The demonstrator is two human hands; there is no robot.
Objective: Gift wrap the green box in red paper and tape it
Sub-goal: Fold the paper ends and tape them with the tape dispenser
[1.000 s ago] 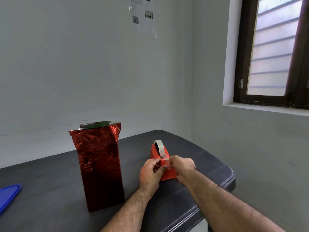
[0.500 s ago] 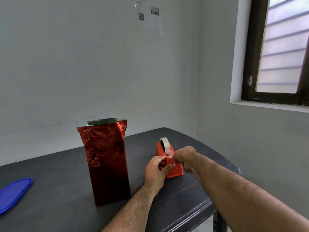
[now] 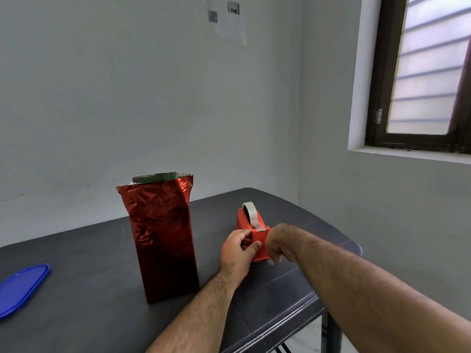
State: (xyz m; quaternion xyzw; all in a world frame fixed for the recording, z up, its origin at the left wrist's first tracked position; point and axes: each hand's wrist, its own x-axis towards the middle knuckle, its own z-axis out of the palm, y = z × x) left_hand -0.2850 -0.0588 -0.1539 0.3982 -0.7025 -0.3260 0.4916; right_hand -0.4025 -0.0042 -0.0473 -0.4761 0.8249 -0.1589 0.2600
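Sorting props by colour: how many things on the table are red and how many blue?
Red: 2, the wrapped box and the tape dispenser
Blue: 1, the lid
Total: 3

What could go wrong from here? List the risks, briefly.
1. The wrapped box stands tall and upright with nobody holding it; a bump could tip it over.
2. Its red paper is still open at the top, so the folds may loosen before tape arrives.
3. The right hand is blurred beside the tape dispenser, which the left hand steadies; a torn strip could curl onto itself, though none is clearly visible.
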